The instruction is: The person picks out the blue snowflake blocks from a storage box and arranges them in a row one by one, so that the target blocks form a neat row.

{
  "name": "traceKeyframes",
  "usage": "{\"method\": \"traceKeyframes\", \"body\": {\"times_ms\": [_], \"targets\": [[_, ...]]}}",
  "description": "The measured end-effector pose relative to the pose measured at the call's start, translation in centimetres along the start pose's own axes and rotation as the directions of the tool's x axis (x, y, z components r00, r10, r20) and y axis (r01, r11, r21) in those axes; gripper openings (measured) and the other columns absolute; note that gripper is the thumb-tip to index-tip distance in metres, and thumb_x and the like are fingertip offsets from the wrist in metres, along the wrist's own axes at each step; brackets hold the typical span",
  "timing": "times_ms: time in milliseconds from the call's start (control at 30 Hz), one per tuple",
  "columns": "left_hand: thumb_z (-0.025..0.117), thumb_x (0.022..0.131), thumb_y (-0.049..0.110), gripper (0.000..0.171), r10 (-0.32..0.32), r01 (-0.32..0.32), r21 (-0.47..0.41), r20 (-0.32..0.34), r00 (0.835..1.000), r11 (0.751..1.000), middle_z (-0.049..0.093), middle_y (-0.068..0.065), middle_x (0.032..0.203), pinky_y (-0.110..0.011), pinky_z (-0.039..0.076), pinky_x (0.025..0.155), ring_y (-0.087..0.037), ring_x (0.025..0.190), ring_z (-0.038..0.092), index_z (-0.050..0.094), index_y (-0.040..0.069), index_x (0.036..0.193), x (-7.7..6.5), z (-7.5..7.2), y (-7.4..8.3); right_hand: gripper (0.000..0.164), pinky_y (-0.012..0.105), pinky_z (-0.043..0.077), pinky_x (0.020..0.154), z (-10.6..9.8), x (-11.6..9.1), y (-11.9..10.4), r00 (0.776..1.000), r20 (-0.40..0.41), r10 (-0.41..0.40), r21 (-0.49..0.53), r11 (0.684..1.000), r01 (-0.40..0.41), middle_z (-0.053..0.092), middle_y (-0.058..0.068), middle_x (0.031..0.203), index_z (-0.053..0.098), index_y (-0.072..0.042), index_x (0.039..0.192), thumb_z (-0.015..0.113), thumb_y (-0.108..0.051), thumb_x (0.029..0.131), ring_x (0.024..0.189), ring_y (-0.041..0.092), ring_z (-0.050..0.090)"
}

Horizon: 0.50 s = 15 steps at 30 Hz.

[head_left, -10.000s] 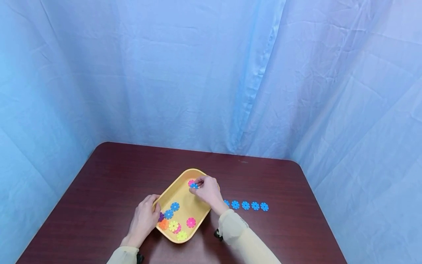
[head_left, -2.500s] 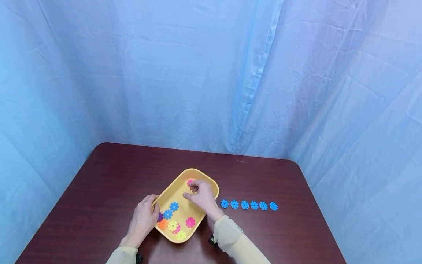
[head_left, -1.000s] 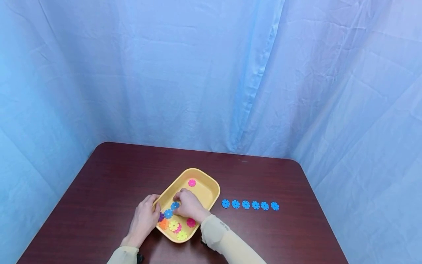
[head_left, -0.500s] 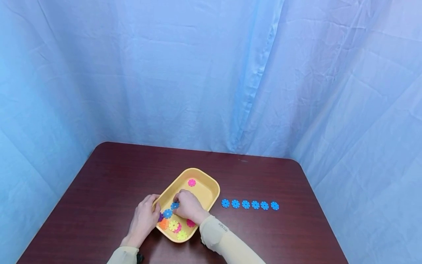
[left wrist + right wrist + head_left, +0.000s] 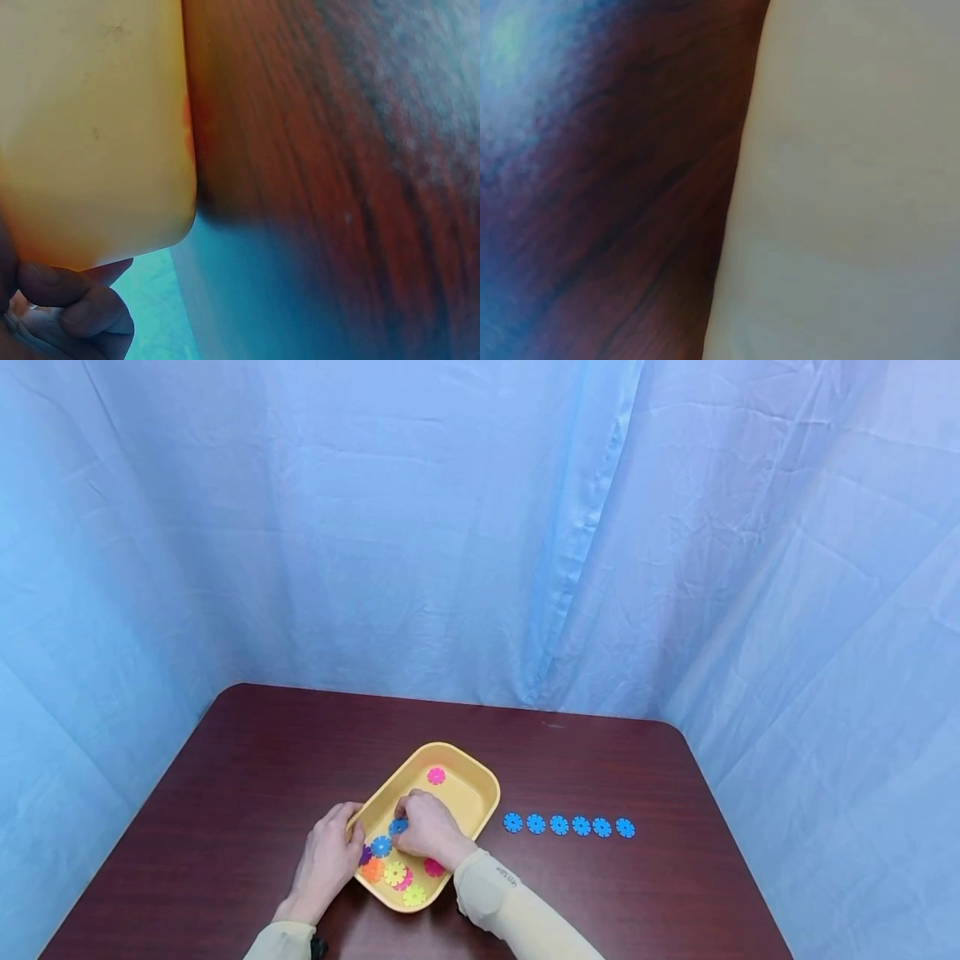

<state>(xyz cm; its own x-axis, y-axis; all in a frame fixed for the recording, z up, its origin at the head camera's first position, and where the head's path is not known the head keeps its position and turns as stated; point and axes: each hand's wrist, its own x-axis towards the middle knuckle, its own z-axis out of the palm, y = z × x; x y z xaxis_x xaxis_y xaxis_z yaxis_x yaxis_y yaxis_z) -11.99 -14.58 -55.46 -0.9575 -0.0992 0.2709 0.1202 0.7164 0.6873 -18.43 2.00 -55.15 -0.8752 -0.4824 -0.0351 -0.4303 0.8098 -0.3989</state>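
Note:
A yellow plastic tray [image 5: 468,768] stands at an angle on the table. My left hand [image 5: 327,852] grips its left rim, thumb over the edge; in the left wrist view, curled fingers [image 5: 82,304] show beside the tray's outer wall [image 5: 97,150]. My right hand [image 5: 430,827] reaches down inside the tray and pinches a blue notched plastic disc [image 5: 397,827], partly covered by the fingers. Against it lies another blue disc [image 5: 381,846]. The right wrist view shows only the tray's outer wall [image 5: 840,180] and tabletop, with the hand out of sight.
Also in the tray are a purple disc [image 5: 365,854], an orange disc [image 5: 372,869], yellow discs [image 5: 414,895] and pink discs [image 5: 437,776]. Right of the tray, several blue discs [image 5: 558,825] form a row on the dark wooden table [image 5: 637,902]. Blue curtains [image 5: 375,527] surround the table.
Since ten seconds ago, one blue disc went from the tray to the row's right end. My right hand then returned to the tray's near-left blue discs, staying there this last second.

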Motion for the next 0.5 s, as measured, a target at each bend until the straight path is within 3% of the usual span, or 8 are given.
{"method": "traceKeyframes", "body": {"times_ms": [500], "targets": [[0.065,0.088,-0.002,0.021,-0.002,0.002,0.003,0.003,1.000,1.000,0.068,-0.014,0.101,-0.043,0.053,0.071,-0.026,0.080,0.063,0.068,-0.001,0.109,0.0,0.1,-0.1,0.034,0.025,0.051,0.077,-2.2,-0.3,0.6,0.997,-0.020,0.070,0.146,0.987,-0.066,0.062,-0.002,0.095,0.072,-0.006,0.106,0.082,-0.020,0.077,0.082,0.010,0.055]]}}
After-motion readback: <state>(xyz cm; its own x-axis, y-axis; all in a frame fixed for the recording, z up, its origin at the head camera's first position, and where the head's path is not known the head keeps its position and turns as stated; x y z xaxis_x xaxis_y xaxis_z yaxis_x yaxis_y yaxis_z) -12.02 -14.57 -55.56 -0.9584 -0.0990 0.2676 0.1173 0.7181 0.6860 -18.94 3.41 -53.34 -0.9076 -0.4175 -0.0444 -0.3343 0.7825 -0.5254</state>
